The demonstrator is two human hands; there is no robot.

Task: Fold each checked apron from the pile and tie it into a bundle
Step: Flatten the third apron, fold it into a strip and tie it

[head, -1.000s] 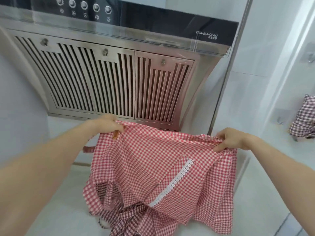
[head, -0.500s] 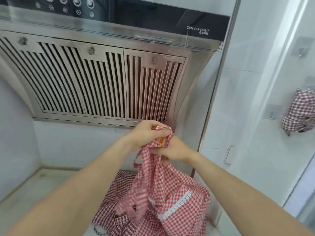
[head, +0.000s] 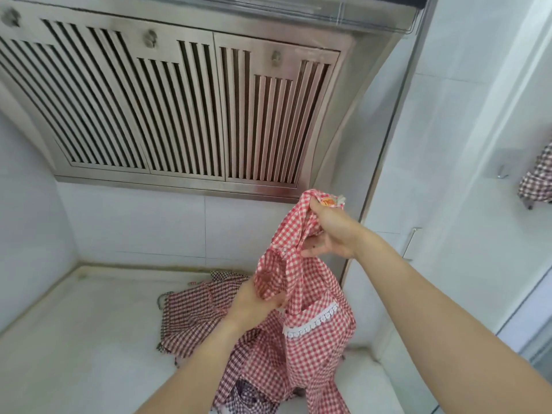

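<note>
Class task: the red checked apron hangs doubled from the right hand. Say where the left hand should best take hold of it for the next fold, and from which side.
Probably the hanging edge beside the lace trim, reached from the left. The right hand pinches the top of the apron, so the cloth drapes straight down, and the left hand already grips that side.

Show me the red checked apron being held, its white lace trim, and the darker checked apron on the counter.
red checked apron (head: pixel 316 348), head view, front panel.
white lace trim (head: pixel 313 322), head view, middle of strip.
darker checked apron (head: pixel 194 315), head view, flat middle.
</note>
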